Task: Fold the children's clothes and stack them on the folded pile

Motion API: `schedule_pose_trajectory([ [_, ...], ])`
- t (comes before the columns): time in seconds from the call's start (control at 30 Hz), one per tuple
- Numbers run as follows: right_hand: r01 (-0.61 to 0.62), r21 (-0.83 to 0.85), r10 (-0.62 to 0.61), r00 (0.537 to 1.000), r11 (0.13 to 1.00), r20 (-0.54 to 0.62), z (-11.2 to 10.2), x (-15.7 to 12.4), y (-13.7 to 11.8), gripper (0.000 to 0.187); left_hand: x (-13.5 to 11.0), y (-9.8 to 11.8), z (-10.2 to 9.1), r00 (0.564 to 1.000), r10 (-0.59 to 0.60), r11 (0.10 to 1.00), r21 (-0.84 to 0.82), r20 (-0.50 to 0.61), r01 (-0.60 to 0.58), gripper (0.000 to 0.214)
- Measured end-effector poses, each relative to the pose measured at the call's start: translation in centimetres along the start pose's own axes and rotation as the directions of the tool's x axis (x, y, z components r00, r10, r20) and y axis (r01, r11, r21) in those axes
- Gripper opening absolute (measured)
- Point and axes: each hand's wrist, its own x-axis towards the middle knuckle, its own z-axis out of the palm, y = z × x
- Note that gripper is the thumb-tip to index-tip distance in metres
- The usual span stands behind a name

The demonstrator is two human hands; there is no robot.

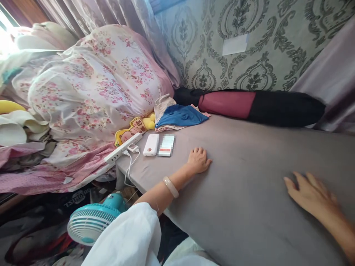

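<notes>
My left hand (199, 160) lies flat on the grey sheet (238, 199), fingers stretched out and holding nothing. A pale bangle (170, 187) circles that forearm. To the left of this hand are a phone (166, 145) with a blurred-out screen and a white power bank (151, 145). My right hand (312, 192), slightly smeared by motion, is over the sheet at the right with its fingers apart and nothing in them. Whether it touches the cloth I cannot tell.
A power strip (123, 148) with a plugged-in charger (133, 148) sits at the sheet's left edge. Folded clothes (181, 115) and a long black-and-red bag (227, 105) lie along the back. A turquoise fan (93, 221) stands lower left, below floral bedding (100, 77).
</notes>
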Motion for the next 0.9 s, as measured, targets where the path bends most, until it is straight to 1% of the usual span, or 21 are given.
schedule_pose_trajectory([
  [0.07, 0.072, -0.011, -0.071, 0.996, 0.997, 0.054, -0.2, 0.5, -4.1, 0.071, 0.9, -1.8, -1.0, 0.999, 0.031, 0.988, -0.150, 0.045, -0.023, 0.040],
  [0.1, 0.087, -0.010, -0.087, 0.994, 0.996, 0.063, -0.3, 0.6, -5.9, 0.070, 1.5, -2.9, -1.5, 0.998, 0.024, 0.969, -0.245, 0.061, -0.008, 0.036],
  [0.13, 0.110, -0.005, -0.110, 0.991, 0.994, 0.080, -0.3, 0.6, -7.3, 0.070, 2.0, -4.2, -1.9, 0.997, -0.010, 0.940, -0.340, 0.070, 0.033, 0.034],
  [0.17, 0.124, 0.000, -0.123, 0.989, 0.992, 0.087, -0.3, 0.6, -8.4, 0.070, 2.6, -5.6, -2.3, 0.996, -0.072, 0.902, -0.423, 0.058, 0.089, 0.034],
  [0.23, 0.141, 0.007, -0.141, 0.987, 0.990, 0.075, -0.2, 0.3, -9.5, 0.071, 3.5, -8.8, -3.1, 0.976, -0.218, 0.844, -0.505, -0.014, 0.181, 0.030],
  [0.27, 0.145, 0.009, -0.145, 0.988, 0.989, 0.056, 0.0, 0.1, -9.6, 0.072, 3.9, -10.4, -3.4, 0.952, -0.300, 0.826, -0.516, -0.063, 0.226, 0.027],
  [0.3, 0.150, 0.009, -0.150, 0.988, 0.989, 0.031, 0.2, -0.1, -9.6, 0.072, 4.2, -12.0, -3.8, 0.911, -0.396, 0.808, -0.516, -0.117, 0.285, 0.024],
  [0.33, 0.157, 0.009, -0.157, 0.988, 0.988, 0.008, 0.4, -0.3, -9.5, 0.072, 4.4, -13.6, -4.1, 0.879, -0.453, 0.798, -0.507, -0.149, 0.325, 0.024],
  [0.43, 0.181, -0.007, -0.181, 0.983, 0.983, -0.036, 0.8, -0.6, -9.2, 0.072, 4.9, -18.0, -5.1, 0.795, -0.570, 0.766, -0.484, -0.208, 0.423, 0.027],
  [0.53, 0.189, -0.034, -0.191, 0.979, 0.981, -0.071, 1.1, -0.7, -9.2, 0.071, 5.3, -21.2, -5.8, 0.697, -0.670, 0.717, -0.466, -0.256, 0.518, 0.031],
  [0.63, 0.183, -0.052, -0.188, 0.978, 0.982, -0.095, 1.3, -0.8, -9.3, 0.069, 6.2, -23.2, -6.0, 0.621, -0.730, 0.674, -0.449, -0.284, 0.586, 0.033],
  [0.7, 0.181, -0.065, -0.188, 0.976, 0.981, -0.114, 1.3, -0.9, -9.5, 0.068, 7.0, -24.0, -5.9, 0.593, -0.754, 0.651, -0.441, -0.282, 0.618, 0.032],
  [0.73, 0.183, -0.072, -0.191, 0.974, 0.981, -0.123, 1.3, -1.0, -9.5, 0.067, 7.5, -24.3, -5.8, 0.588, -0.762, 0.642, -0.439, -0.273, 0.628, 0.032],
  [0.8, 0.183, -0.082, -0.193, 0.971, 0.980, -0.140, 1.1, -1.2, -9.7, 0.065, 8.3, -24.7, -5.7, 0.590, -0.770, 0.630, -0.439, -0.244, 0.640, 0.032],
  [0.9, 0.177, -0.092, -0.189, 0.969, 0.980, -0.159, 0.7, -1.5, -9.9, 0.061, 9.4, -25.0, -5.5, 0.612, -0.762, 0.633, -0.441, -0.211, 0.636, 0.032],
])
